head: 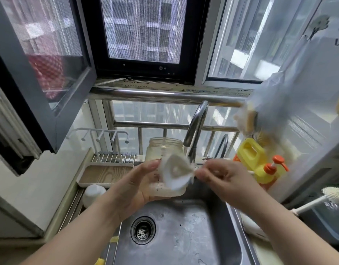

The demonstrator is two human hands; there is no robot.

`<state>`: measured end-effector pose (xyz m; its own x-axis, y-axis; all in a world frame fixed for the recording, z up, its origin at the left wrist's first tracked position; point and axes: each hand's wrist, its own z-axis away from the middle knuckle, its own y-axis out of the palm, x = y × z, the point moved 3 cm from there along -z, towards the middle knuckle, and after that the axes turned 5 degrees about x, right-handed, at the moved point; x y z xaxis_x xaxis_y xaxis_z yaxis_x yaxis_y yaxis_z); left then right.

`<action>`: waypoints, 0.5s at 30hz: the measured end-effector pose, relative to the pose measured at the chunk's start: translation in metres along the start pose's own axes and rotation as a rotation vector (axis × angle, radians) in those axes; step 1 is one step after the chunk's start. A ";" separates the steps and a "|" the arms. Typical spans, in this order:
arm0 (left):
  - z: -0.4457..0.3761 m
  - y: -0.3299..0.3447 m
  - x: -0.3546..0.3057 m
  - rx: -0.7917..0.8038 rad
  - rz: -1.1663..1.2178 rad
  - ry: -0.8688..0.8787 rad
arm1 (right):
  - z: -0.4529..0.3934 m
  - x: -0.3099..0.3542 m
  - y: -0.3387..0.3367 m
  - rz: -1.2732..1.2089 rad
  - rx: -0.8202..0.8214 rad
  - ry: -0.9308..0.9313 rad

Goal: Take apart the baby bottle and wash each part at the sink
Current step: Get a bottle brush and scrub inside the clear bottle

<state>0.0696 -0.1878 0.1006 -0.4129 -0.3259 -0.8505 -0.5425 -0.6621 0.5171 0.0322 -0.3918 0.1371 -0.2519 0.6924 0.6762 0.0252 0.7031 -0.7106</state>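
Fingers of our left hand (134, 186) wrap the open bottle (165, 161); our right hand (220, 175) pinches the blurred white collar (175, 174) beside it, above the sink (184, 236). A wet slip could drop either piece toward the drain (143, 230). We have free room below, but the faucet (196, 127) crowds close behind.

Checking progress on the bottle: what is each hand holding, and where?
Left hand grips the clear plastic bottle body around its side; right hand pinches the white ring-shaped collar at its edge.
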 end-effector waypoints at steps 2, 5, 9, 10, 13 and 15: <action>0.002 -0.006 0.000 -0.036 0.016 -0.008 | 0.006 0.001 0.006 0.064 0.124 -0.020; 0.005 -0.011 0.001 -0.045 0.059 -0.005 | 0.003 -0.012 -0.014 -0.011 0.025 0.129; 0.004 -0.007 0.003 -0.027 0.086 0.006 | -0.003 -0.006 0.000 -0.092 0.111 0.079; 0.005 -0.007 0.003 -0.018 0.077 0.018 | 0.000 -0.004 0.004 -0.062 0.163 0.064; 0.007 -0.009 0.003 -0.006 0.093 0.042 | 0.005 -0.011 -0.003 -0.059 0.099 0.132; 0.006 -0.007 0.004 -0.005 0.083 0.052 | 0.002 -0.015 -0.005 -0.084 0.040 0.152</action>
<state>0.0674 -0.1800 0.0941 -0.4177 -0.4142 -0.8087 -0.5046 -0.6345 0.5856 0.0339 -0.4063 0.1304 -0.1021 0.6500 0.7530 -0.0294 0.7547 -0.6554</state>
